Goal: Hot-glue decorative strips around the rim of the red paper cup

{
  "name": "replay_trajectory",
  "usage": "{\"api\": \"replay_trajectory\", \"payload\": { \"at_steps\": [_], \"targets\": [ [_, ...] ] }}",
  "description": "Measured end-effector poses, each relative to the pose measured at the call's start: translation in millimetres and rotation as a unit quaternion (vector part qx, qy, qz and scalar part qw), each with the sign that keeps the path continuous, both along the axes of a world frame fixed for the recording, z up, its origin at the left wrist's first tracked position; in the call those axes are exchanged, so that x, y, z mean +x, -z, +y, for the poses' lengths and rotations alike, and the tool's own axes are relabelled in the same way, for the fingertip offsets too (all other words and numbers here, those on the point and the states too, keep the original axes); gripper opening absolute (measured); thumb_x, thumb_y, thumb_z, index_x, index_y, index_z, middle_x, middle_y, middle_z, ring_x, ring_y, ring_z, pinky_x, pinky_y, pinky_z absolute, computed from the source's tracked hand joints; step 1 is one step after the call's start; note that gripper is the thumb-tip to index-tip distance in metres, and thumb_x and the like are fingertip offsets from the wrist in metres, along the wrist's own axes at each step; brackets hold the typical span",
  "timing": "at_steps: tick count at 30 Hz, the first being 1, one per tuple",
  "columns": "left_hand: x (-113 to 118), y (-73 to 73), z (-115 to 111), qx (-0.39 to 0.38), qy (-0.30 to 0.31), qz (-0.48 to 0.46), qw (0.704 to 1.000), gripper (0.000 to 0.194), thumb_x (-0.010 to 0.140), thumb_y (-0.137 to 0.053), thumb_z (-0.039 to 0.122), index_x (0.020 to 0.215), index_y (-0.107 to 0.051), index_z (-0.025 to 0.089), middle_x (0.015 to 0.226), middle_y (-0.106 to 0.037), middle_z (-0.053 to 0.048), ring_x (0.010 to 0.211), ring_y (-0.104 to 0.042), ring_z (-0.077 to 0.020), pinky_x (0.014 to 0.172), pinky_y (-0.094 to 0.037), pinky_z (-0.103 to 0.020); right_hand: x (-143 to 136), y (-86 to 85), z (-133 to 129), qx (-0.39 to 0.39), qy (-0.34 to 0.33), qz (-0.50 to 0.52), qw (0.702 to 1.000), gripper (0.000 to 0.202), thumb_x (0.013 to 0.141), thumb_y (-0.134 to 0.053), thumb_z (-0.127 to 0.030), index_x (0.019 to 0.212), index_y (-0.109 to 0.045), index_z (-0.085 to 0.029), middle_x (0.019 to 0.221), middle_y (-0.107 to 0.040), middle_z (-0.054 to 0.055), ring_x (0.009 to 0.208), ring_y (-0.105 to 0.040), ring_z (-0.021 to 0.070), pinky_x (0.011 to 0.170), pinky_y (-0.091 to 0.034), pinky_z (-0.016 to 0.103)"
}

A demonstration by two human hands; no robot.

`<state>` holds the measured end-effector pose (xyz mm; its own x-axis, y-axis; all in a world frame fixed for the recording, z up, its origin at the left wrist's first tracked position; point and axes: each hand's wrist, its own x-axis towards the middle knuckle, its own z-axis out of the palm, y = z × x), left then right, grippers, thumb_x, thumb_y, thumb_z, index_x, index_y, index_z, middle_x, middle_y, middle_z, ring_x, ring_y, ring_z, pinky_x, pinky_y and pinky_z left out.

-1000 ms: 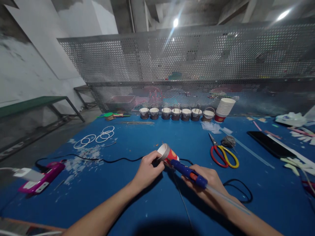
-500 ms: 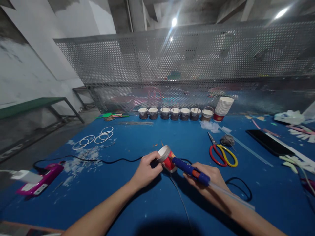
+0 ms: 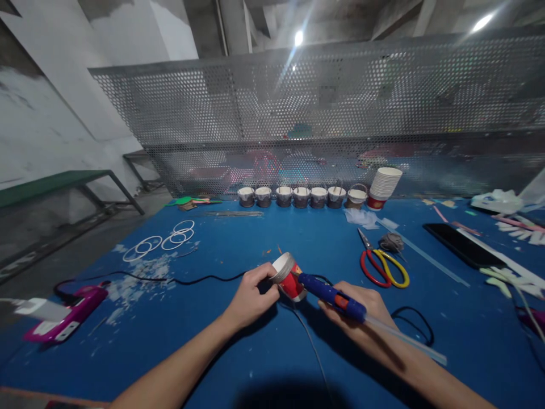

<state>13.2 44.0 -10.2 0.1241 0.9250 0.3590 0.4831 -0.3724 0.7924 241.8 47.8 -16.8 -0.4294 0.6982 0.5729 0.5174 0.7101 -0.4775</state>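
Observation:
My left hand (image 3: pixel 254 295) pinches the rim of a red paper cup (image 3: pixel 293 288), which tilts with its white mouth toward the upper left. Grey cord wraps the cup's upper part, and a loose grey strand (image 3: pixel 310 339) trails from it down the table. Closed around a blue hot glue gun (image 3: pixel 330 294), my right hand (image 3: pixel 361 309) holds the nozzle at the cup's side, near the cord. A clear glue stick (image 3: pixel 406 339) sticks out of the gun's back end. Whether the nozzle touches the cup, I cannot tell.
Several grey-wrapped cups (image 3: pixel 301 197) line the table's back beside stacked paper cups (image 3: pixel 384 187). Scissors (image 3: pixel 383 267), a grey cord ball (image 3: pixel 392 242) and a phone (image 3: pixel 462 244) lie right. White rings (image 3: pixel 179 236) and a purple power strip (image 3: pixel 70 318) are left, a black cable (image 3: pixel 208 278) crossing the table.
Both hands, the cup and the glue gun hold nearly the same positions. The whole view has shifted very slightly.

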Motion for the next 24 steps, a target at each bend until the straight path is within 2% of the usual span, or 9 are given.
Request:
{"api": "replay_trajectory", "payload": {
  "at_steps": [5,10,12,15,19,22,24],
  "targets": [
    [0.4,0.3,-0.2,0.004,-0.001,0.000,1.000,0.011,0.073,-0.049,0.018,0.063,-0.054,0.018,0.064,-0.059,0.001,0.062,-0.052,-0.0136,0.063,-0.041,-0.025,-6.8,2.9,-5.9,0.086,-0.025,-0.021,0.996,0.027,0.092,-0.047,-0.033,0.070,-0.057,-0.021,0.053,-0.061,0.000,0.040,-0.051,0.0118,0.044,-0.035,0.025],
    [-0.3,1.5,-0.2,0.003,0.002,0.008,1.000,0.011,0.074,-0.049,0.018,0.065,-0.054,0.018,0.065,-0.058,0.001,0.062,-0.051,-0.0129,0.063,-0.041,-0.024,-7.0,4.2,-6.2,0.112,-0.043,-0.027,0.992,0.029,0.093,-0.047,-0.035,0.070,-0.057,-0.020,0.052,-0.061,0.000,0.039,-0.049,0.0115,0.045,-0.033,0.025],
    [-0.8,1.6,-0.2,0.005,0.006,0.001,1.000,0.011,0.075,-0.049,0.018,0.064,-0.054,0.018,0.065,-0.057,0.001,0.062,-0.051,-0.0125,0.062,-0.041,-0.024,-4.4,3.5,-4.7,0.082,-0.031,-0.009,0.996,0.028,0.092,-0.048,-0.034,0.070,-0.057,-0.020,0.053,-0.060,0.000,0.041,-0.050,0.0110,0.045,-0.033,0.024],
    [-1.3,0.8,-0.2,0.002,0.009,-0.005,1.000,0.012,0.075,-0.048,0.018,0.064,-0.053,0.018,0.065,-0.057,0.001,0.061,-0.050,-0.0123,0.062,-0.041,-0.024,-0.1,0.9,-0.8,-0.011,-0.013,0.016,1.000,0.026,0.089,-0.052,-0.036,0.068,-0.055,-0.021,0.053,-0.058,-0.002,0.041,-0.049,0.0101,0.044,-0.034,0.022],
    [-1.2,-1.1,0.1,0.003,0.019,-0.009,1.000,0.011,0.073,-0.048,0.018,0.064,-0.053,0.018,0.064,-0.058,0.001,0.061,-0.050,-0.0123,0.062,-0.041,-0.025,3.9,-3.6,4.7,-0.105,0.014,0.050,0.993,0.032,0.086,-0.054,-0.040,0.060,-0.047,-0.022,0.050,-0.053,-0.002,0.041,-0.043,0.0101,0.041,-0.032,0.022],
    [-0.4,-1.8,0.2,0.007,0.021,-0.012,1.000,0.011,0.073,-0.048,0.018,0.063,-0.053,0.018,0.064,-0.058,0.001,0.060,-0.049,-0.0123,0.062,-0.040,-0.025,3.8,-5.4,4.1,-0.118,0.016,0.051,0.992,0.033,0.085,-0.055,-0.040,0.059,-0.046,-0.022,0.050,-0.053,-0.002,0.041,-0.043,0.0103,0.040,-0.031,0.023],
    [0.2,-1.4,0.3,0.000,0.016,-0.009,1.000,0.011,0.073,-0.049,0.018,0.063,-0.053,0.018,0.063,-0.058,0.001,0.060,-0.049,-0.0125,0.062,-0.040,-0.025,1.9,-4.4,0.9,-0.098,0.003,0.039,0.994,0.029,0.085,-0.055,-0.038,0.062,-0.050,-0.022,0.051,-0.055,-0.002,0.042,-0.045,0.0103,0.042,-0.032,0.023]
  ]
}}
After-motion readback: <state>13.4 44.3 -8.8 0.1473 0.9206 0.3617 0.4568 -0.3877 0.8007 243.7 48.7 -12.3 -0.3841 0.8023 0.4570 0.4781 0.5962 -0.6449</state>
